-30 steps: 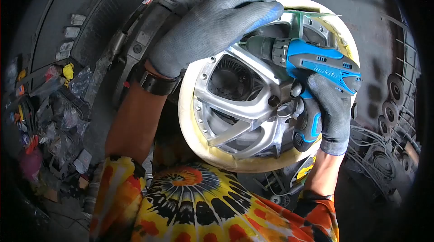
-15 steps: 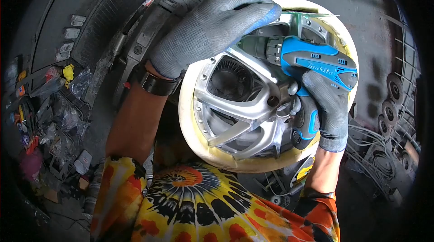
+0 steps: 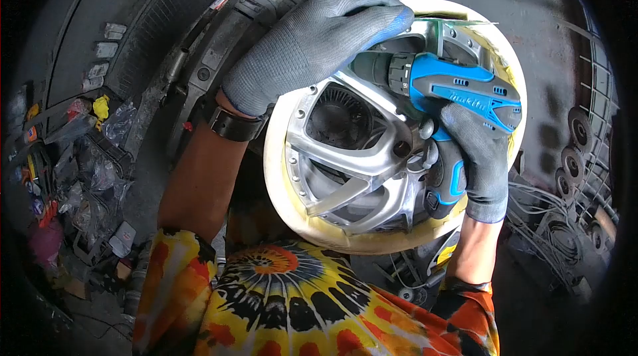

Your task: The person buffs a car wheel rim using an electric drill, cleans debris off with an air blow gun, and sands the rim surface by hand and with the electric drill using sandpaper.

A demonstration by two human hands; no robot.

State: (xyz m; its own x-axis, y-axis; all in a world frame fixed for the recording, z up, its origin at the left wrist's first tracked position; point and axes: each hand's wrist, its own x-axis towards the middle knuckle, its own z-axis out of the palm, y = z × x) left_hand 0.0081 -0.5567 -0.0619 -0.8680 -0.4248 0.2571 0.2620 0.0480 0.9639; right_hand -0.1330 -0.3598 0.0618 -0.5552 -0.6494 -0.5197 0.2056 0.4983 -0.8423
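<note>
A silver spoked alloy wheel sits in front of me, its outer rim covered in pale yellowish material. My right hand, in a grey glove, is wrapped around the handle of a blue and black cordless drill. The drill lies across the wheel face with its chuck pointing left. My left hand, also gloved, curls over the wheel's upper left edge, its blue-tipped fingers just above the chuck. The drill's front end disappears beneath that hand, so its contact with the wheel is hidden.
Left of the wheel stands a dark metal machine part with a wrapped pipe. Plastic bags and litter lie on the floor at left. At right are several round discs by a wire rack, and coiled cable.
The drill and my right hand have shifted slightly left. My left hand stays almost in place over the wheel's edge.
</note>
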